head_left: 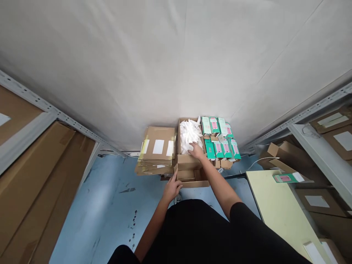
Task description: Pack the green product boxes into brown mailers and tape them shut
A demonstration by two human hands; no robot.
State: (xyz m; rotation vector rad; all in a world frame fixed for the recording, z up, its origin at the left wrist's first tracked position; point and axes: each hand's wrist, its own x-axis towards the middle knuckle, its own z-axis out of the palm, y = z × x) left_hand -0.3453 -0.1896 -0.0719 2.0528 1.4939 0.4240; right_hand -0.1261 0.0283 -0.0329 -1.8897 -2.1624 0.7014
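Note:
An open cardboard box (189, 184) stands in front of me, with bare cardboard showing inside. My left hand (171, 189) grips its near left corner, the index finger along the side wall and the thumb at the front edge. Just behind it is a second cardboard box (179, 141), filled with a heap of small white wrapped pieces (189, 132). My right hand (196, 150) reaches over the front of this heap, fingers stretched out and touching the white pieces. Its fingers are apart, and I see nothing held in them.
Flattened cardboard sheets (165, 134) with white labels are stacked at left. Green-and-pink cartons (218, 148) stand in rows at right. A pale yellow table (275, 198) carries one carton (287, 178). Metal shelving (310, 135) and large boxes (41, 183) flank both sides.

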